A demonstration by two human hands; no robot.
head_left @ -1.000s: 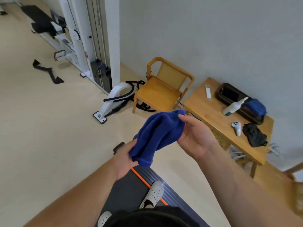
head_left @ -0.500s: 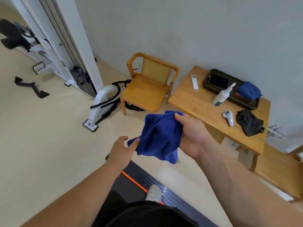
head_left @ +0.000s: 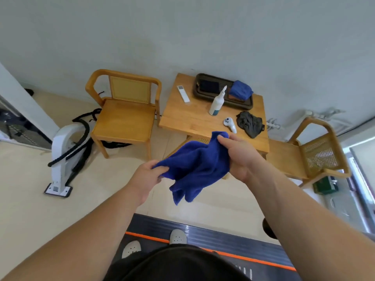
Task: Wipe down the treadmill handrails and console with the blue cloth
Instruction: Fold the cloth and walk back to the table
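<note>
While the shoes (head_left: 177,237) stand on the treadmill (head_left: 203,230), both hands hold the cloth (head_left: 196,165) in mid-air.
Left hand (head_left: 145,179) pinches its left corner; right hand (head_left: 241,157) clutches its upper edge, hands apart; beyond, a table (head_left: 182,118) bears a bottle (head_left: 216,104) and tray (head_left: 246,105).

What we cannot make out

The blue cloth (head_left: 198,165) hides the fingers of the right hand (head_left: 239,159) and, together with that hand, part of the table's (head_left: 182,118) near edge. The person's torso (head_left: 178,262) and the bottom edge cut off the treadmill deck (head_left: 213,232). We cannot identify the dark flat thing (head_left: 210,87) in the tray (head_left: 250,106) at the table's far edge, and the remote's (head_left: 183,93) buttons are too small to read.
</note>
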